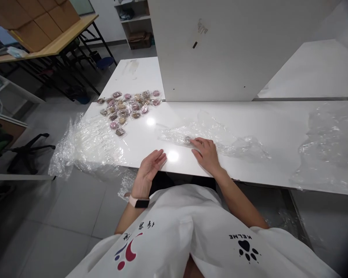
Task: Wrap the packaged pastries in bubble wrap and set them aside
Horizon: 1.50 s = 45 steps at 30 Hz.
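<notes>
Clear plastic film [216, 133] lies crumpled on the white table [278, 127] right in front of you, running from just ahead of your right hand [206, 153] out to your right. The fingertips of that hand rest at the film's near edge, palm down and fingers slightly bent, with a small dark piece [187, 138] just beside them, in or under the plastic; it is too small to make out, and I cannot tell whether you are pinching anything there. Your left hand [152, 164] is released, its fingers extended and close together, palm turned inward, over the table's front edge near a bright reflection; whether it touches the surface is unclear. On your left wrist sits a watch [139, 202] with a pale band. Ahead and to your left, small wrapped packets [133, 107], pink, tan and brown, lie in a loose cluster, some touching. Nearer to you on that side, a bundle of clear plastic [89, 143] spreads across the table's corner and hangs over the edge. At your far right, another wide plastic sheet [333, 150] covers the tabletop. A white upright panel [214, 50] stands behind your work area. Farther off to the left, cardboard boxes [37, 21] are stacked on a wooden desk [58, 45], with a blue stool [105, 63] near its legs.
</notes>
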{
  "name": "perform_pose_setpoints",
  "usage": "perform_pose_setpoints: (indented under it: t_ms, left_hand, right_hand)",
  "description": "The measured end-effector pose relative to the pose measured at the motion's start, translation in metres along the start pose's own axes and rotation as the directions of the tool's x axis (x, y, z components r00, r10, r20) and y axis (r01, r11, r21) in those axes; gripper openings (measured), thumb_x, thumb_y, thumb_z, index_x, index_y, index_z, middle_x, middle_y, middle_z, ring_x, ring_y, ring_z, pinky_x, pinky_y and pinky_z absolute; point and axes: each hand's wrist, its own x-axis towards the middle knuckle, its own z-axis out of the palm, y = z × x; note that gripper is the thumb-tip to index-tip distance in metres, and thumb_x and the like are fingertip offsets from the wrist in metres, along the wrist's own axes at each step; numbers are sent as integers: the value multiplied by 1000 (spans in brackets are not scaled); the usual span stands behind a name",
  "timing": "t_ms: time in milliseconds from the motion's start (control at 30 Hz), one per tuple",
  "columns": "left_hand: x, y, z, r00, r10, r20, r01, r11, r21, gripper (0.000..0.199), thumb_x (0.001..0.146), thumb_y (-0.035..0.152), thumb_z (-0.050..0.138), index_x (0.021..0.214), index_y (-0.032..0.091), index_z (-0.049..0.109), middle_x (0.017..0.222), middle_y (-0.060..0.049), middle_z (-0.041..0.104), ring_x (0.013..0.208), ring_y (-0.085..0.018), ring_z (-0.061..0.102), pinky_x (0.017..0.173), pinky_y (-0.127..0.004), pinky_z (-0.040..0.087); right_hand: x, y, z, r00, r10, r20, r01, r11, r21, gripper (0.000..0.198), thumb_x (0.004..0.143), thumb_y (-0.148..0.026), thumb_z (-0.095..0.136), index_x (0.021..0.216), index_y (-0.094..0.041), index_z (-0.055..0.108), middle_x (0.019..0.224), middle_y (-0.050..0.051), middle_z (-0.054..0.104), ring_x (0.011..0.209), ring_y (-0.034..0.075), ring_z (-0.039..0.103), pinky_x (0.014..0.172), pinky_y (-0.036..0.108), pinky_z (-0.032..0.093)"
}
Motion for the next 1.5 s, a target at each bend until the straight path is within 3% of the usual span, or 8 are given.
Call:
perform_pose_setpoints:
  t_ms: [233, 333, 433, 667, 967, 1200, 1367, 1500]
  left_hand:
    - [59, 20, 90, 989, 101, 109, -142, 856, 497, 13, 85, 26, 70, 81, 15, 64, 88, -10, 70, 84, -20, 68, 82, -40, 58]
    - [66, 6, 111, 825, 466, 321, -536, 461, 707, 10, 89, 24, 62, 86, 16, 67, 101, -10, 71, 101, -23, 66, 94, -41, 53]
    - [56, -22, 112, 631, 450, 633, -732, 72, 678, 30, 99, 24, 42, 114, 18, 67, 131, -10, 65, 130, -22, 53, 114, -45, 39]
    - [42, -62, 99, 613, 254, 748, -630, -415, 657, 66, 102, 43, 32, 158, 11, 19, 167, -15, 14, 156, -28, 8, 126, -55, 8]
    - [44, -67, 104, 579, 301, 758, -605, -464, 647, 66, 100, 40, 40, 155, 6, 27, 165, -20, 19, 154, -34, 13, 124, -59, 13]
    - [55, -71, 89, 431, 352, 831, -806, -266, 530, 39, 87, 14, 53, 124, 9, 60, 123, -20, 67, 129, -36, 54, 108, -58, 43]
    - [33, -62, 56, 298, 608, 736, -837, -204, 508, 31, 92, 10, 48, 120, 19, 59, 126, -14, 62, 131, -28, 51, 102, -49, 51]
    - [36, -42, 51, 212, 484, 849, -894, -254, 368, 44, 90, 7, 45, 132, 19, 46, 143, -16, 51, 142, -27, 41, 113, -53, 42]
  right_hand:
    - [2, 6, 2, 1000, 12, -26, -11, 999, 34, 43, 98, -32, 42, 138, -31, 59, 131, 8, 57, 113, 29, 48, 95, 46, 43]
    - [7, 5, 5, 999, 15, -40, -14, 999, 40, 41, 97, -30, 45, 135, -29, 60, 130, 8, 59, 111, 29, 49, 94, 46, 43]
    - [6, 4, 4, 997, -11, -72, 15, 998, 59, 37, 97, -28, 47, 129, -24, 64, 130, 10, 61, 113, 30, 50, 93, 46, 44]
    - [-81, -3, -28, 917, 231, -325, -292, 944, -152, 31, 99, -30, 45, 118, -21, 67, 114, 12, 68, 107, 30, 56, 95, 48, 41]
    - [-6, 29, -21, 965, 233, -120, -248, 961, -125, 52, 101, -35, 28, 143, -13, 48, 139, 18, 55, 129, 33, 45, 105, 54, 36]
    - [49, -16, -1, 989, -113, 92, 109, 993, 41, 41, 102, -30, 34, 122, -20, 68, 130, 9, 63, 109, 27, 53, 92, 44, 45]
    - [41, -10, 10, 993, -71, 98, 68, 997, 30, 38, 102, -31, 37, 120, -21, 69, 127, 7, 66, 104, 27, 53, 87, 44, 45]
    - [42, -3, 7, 988, -77, 131, 66, 994, 87, 34, 98, -26, 42, 115, -20, 70, 127, 9, 65, 107, 28, 53, 92, 45, 46]
